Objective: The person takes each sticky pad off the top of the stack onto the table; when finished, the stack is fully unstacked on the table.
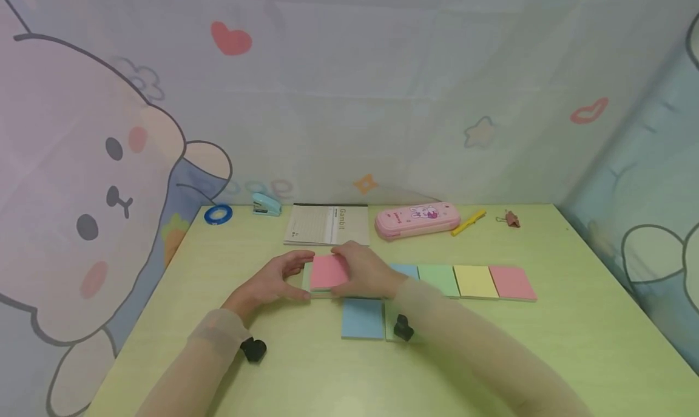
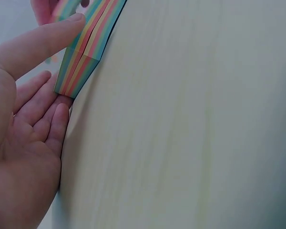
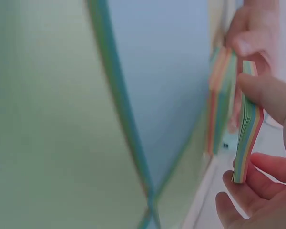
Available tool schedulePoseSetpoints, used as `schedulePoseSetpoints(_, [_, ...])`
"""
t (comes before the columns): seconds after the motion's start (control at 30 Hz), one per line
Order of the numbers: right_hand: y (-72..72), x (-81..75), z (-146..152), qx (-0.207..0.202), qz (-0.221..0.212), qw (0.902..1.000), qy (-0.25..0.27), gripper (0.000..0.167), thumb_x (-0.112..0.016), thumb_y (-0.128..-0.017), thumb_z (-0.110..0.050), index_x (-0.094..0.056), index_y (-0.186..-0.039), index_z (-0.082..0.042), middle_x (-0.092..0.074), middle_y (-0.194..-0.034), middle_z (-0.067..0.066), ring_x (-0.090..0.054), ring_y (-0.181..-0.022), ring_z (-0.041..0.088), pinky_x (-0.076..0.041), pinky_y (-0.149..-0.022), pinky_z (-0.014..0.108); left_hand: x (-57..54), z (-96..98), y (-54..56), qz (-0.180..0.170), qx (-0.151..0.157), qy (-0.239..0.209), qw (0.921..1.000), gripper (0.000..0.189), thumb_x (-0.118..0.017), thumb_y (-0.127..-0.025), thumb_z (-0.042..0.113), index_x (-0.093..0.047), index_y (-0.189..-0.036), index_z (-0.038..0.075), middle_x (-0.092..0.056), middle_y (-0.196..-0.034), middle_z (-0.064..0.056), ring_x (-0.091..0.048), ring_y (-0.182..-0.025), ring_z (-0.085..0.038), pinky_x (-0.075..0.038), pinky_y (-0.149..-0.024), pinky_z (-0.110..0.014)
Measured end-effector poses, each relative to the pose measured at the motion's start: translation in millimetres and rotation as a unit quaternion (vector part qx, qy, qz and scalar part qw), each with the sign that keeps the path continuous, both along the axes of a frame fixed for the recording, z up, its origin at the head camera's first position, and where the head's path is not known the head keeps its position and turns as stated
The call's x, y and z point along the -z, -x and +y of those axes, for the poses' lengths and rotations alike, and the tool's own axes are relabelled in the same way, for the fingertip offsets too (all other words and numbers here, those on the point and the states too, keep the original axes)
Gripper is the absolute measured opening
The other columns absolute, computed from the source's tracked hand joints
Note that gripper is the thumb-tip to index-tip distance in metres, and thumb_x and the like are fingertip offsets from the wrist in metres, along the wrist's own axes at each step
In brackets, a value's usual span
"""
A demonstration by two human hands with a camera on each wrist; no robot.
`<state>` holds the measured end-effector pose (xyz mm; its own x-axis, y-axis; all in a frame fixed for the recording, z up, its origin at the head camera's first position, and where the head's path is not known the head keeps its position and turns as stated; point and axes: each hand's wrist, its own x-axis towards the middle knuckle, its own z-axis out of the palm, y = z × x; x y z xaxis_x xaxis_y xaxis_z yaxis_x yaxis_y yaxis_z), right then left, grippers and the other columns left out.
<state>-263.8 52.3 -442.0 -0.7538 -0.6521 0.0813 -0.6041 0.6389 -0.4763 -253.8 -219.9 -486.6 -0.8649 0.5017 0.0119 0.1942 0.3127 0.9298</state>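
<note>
My right hand pinches a sticky note pad with a pink top, thumb on its near edge and fingers on the far one. In the right wrist view this pad shows multicoloured layered edges and tilts slightly off the stack. Under it stands a stack of sticky note pads with a pale green top. My left hand holds that stack at its left end. The left wrist view shows the thumb on one side of the striped stack and fingers at the other.
Blue, green, yellow and pink pads form a row. Blue and green pads lie nearer. Behind are blue tape, a stapler, notebook, pencil case, yellow pen and binder clip.
</note>
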Motion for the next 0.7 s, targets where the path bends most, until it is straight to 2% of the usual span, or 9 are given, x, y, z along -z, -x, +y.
schedulePoseSetpoints(0.2, [-10.6,-6.7,49.0,0.023,-0.012,0.9989,0.038,0.086,-0.091,-0.081,-0.039,-0.054,-0.149,-0.004,-0.060,-0.143,0.007,-0.056,-0.130,0.024,-0.046,-0.115,0.044,4.6,1.3,-0.2,0.000,-0.001,0.005,1.0000,0.089,-0.092,-0.080,0.008,-0.045,-0.156,-0.001,-0.050,-0.158,-0.017,-0.040,-0.150,-0.040,-0.028,-0.125,-0.057])
schedulePoseSetpoints(0.43, [-33.9,-6.5,121.2,0.032,-0.008,0.9971,0.070,0.082,-0.092,-0.081,-0.035,-0.056,-0.147,-0.003,-0.063,-0.138,0.005,-0.060,-0.126,0.024,-0.052,-0.108,0.049,4.6,0.2,-1.3,0.006,-0.004,0.017,0.9998,0.088,-0.092,-0.080,0.009,-0.046,-0.155,0.000,-0.050,-0.159,-0.016,-0.041,-0.149,-0.042,-0.028,-0.125,-0.059])
schedulePoseSetpoints(0.7, [-61.2,7.4,193.1,0.053,0.014,0.9965,0.064,0.078,-0.095,-0.078,-0.030,-0.060,-0.142,-0.003,-0.066,-0.132,0.002,-0.063,-0.119,0.021,-0.057,-0.100,0.046,1.2,0.8,1.1,0.009,-0.002,0.012,0.9999,0.088,-0.091,-0.081,0.008,-0.046,-0.155,0.000,-0.049,-0.159,-0.017,-0.039,-0.150,-0.042,-0.028,-0.125,-0.058])
